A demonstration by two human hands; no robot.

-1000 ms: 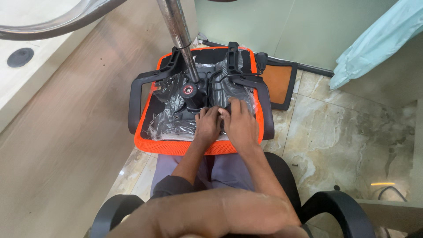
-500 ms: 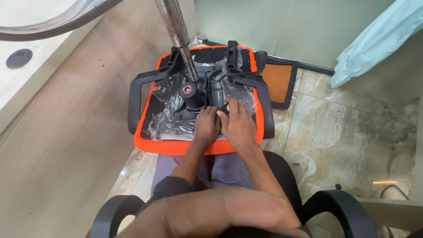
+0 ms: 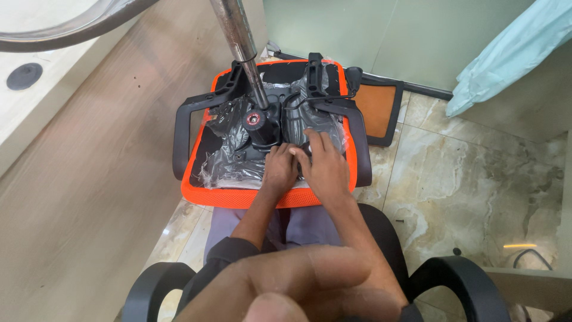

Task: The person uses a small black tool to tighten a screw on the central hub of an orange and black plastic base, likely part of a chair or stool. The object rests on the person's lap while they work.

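Left hand (image 3: 280, 170) unmoved on plastic wrap (image 3: 232, 170), right hand (image 3: 322, 167) fingers now spread

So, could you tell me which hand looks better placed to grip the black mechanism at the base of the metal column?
Probably the left hand: it rests just below the black mechanism, while the right hand lies further right on the plastic wrap.

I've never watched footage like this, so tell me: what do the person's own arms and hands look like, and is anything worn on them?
Both hands are bare: no gloves, rings or watch show on the left hand or the right hand. The forearms are uncovered too. A dark sleeve is pushed up near the left elbow. No markings are visible.
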